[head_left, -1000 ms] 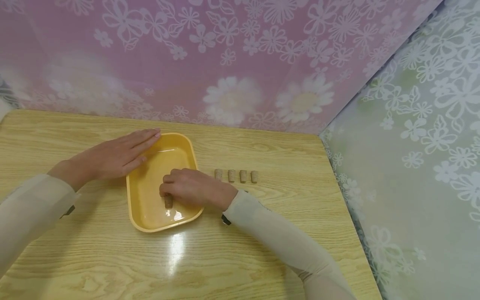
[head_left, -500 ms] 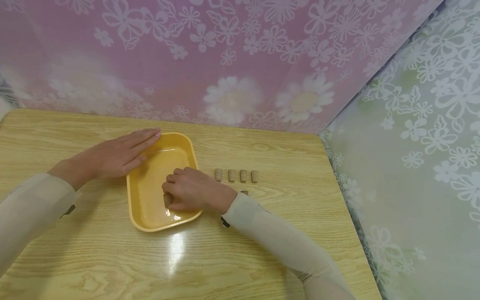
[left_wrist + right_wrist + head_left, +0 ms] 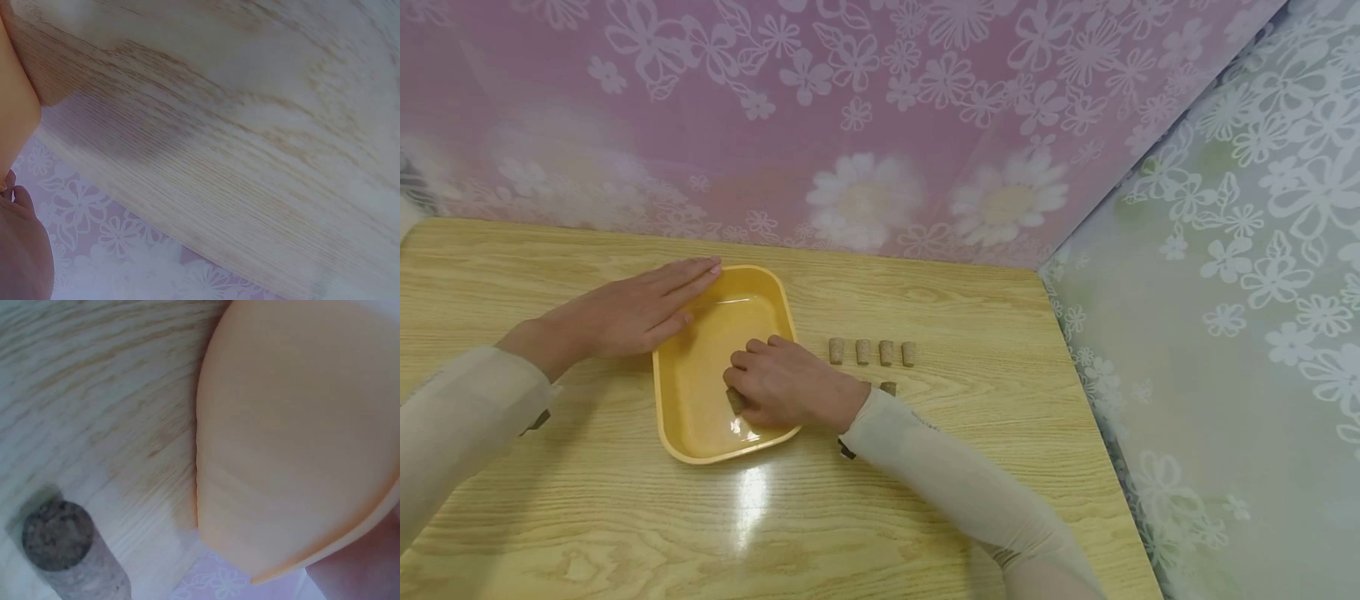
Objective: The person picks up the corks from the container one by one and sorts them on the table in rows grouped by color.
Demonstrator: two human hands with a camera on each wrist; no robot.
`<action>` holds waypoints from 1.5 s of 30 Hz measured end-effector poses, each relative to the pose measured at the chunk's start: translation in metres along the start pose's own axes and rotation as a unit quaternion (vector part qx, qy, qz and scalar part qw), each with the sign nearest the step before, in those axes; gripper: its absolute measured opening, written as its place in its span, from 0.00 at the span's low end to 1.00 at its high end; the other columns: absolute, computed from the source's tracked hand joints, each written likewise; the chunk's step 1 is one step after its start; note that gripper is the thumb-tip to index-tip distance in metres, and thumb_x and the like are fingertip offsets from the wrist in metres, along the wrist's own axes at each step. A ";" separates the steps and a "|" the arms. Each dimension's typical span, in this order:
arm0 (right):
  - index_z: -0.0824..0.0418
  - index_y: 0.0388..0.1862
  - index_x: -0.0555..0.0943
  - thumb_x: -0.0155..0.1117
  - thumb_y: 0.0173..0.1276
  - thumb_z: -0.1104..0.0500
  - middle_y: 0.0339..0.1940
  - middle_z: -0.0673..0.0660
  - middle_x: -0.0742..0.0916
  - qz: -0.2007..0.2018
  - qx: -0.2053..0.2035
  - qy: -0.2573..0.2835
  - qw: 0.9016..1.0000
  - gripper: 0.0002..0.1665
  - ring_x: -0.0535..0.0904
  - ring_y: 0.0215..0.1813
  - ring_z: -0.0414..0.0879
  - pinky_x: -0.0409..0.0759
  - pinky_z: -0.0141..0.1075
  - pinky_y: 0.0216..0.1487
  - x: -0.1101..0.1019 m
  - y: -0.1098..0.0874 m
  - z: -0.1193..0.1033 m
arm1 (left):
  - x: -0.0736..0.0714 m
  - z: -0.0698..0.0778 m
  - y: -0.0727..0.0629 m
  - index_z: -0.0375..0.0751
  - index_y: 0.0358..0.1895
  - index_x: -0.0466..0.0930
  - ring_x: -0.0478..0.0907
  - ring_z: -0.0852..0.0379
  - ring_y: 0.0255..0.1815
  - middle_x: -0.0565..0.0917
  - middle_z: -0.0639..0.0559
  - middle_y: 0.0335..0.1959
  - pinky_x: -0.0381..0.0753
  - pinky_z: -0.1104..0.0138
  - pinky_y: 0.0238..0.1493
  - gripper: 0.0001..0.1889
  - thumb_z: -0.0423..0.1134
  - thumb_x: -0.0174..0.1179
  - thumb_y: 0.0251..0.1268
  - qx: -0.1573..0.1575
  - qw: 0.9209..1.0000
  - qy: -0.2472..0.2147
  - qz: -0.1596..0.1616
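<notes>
A yellow plastic tray (image 3: 722, 457) lies on the wooden table. My left hand (image 3: 617, 308) rests along its left rim with the fingers straight. Inside the tray, my right hand (image 3: 786, 383) has curled fingers holding a cork stopper (image 3: 734, 402) near the tray floor; the fingers cover much of it. The left wrist view catches only part of the left hand (image 3: 25, 247) beside the tray wall (image 3: 14, 106). In the right wrist view, the tray's outer wall (image 3: 300, 431) hides most of the right hand.
Right of the tray, several corks stand in a row, including one cork (image 3: 862, 352) near the middle. Closer to me, another cork (image 3: 888, 388) is partly covered by the right sleeve (image 3: 955, 467). A floral wall covering (image 3: 865, 125) rises behind the table.
My right hand has tightened its fingers around the cork, so less of it shows. The right wrist has shifted slightly left, uncovering corks beside the sleeve. My left hand stays put.
</notes>
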State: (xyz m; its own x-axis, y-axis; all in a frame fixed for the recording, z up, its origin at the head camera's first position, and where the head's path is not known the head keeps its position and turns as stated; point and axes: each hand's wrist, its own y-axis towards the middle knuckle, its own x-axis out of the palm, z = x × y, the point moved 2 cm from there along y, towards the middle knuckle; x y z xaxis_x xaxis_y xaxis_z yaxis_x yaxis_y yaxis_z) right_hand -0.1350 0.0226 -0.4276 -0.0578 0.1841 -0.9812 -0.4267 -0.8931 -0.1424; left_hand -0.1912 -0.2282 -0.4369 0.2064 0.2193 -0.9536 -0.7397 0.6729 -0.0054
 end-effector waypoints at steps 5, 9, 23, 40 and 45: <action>0.46 0.49 0.86 0.60 0.82 0.47 0.41 0.42 0.84 -0.005 -0.003 0.025 1.000 0.10 0.79 0.46 0.42 0.78 0.33 0.46 -0.001 -0.002 0.002 | 0.001 0.000 0.000 0.50 0.92 0.45 0.48 0.40 0.92 0.47 0.50 0.93 0.42 0.64 0.92 0.37 0.46 0.49 0.89 -0.001 1.000 -0.002 -0.005; 0.48 0.50 0.86 0.64 0.79 0.48 0.42 0.43 0.84 0.020 -0.019 0.074 0.997 0.09 0.78 0.47 0.41 0.78 0.31 0.52 -0.003 -0.005 0.007 | 0.001 -0.001 0.000 0.50 0.92 0.44 0.48 0.40 0.92 0.46 0.50 0.93 0.47 0.57 0.93 0.37 0.46 0.49 0.90 -0.003 1.000 -0.002 -0.010; 0.49 0.49 0.84 0.69 0.75 0.55 0.50 0.45 0.86 0.081 0.005 0.243 0.967 0.06 0.78 0.55 0.41 0.77 0.29 0.61 -0.025 -0.044 0.038 | -0.002 -0.002 -0.001 0.51 0.92 0.45 0.48 0.39 0.92 0.46 0.50 0.94 0.59 0.39 0.86 0.39 0.47 0.52 0.89 -0.010 1.000 -0.009 -0.018; 0.56 0.59 0.87 0.69 0.72 0.56 0.50 0.49 0.88 0.133 0.060 0.253 0.956 0.18 0.81 0.54 0.45 0.81 0.38 0.57 -0.025 -0.098 0.072 | -0.001 -0.002 0.001 0.51 0.92 0.44 0.46 0.40 0.93 0.45 0.50 0.94 0.57 0.41 0.88 0.39 0.47 0.52 0.89 -0.005 1.000 -0.013 -0.019; 0.55 0.57 0.87 0.70 0.72 0.57 0.50 0.48 0.88 0.132 0.071 0.252 0.956 0.16 0.82 0.53 0.48 0.81 0.39 0.57 -0.019 -0.109 0.077 | 0.001 -0.004 0.002 0.52 0.92 0.43 0.46 0.40 0.93 0.44 0.50 0.94 0.57 0.41 0.88 0.39 0.46 0.51 0.89 -0.003 1.000 -0.014 -0.022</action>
State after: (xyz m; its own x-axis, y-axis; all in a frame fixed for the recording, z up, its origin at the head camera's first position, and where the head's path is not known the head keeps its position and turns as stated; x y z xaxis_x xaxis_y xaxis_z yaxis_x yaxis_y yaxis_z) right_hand -0.1571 0.1482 -0.3831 0.2468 -0.2937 -0.9235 -0.5783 -0.8093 0.1028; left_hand -0.1949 -0.2293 -0.4385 0.2572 0.2091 -0.9435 -0.7329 0.6786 -0.0494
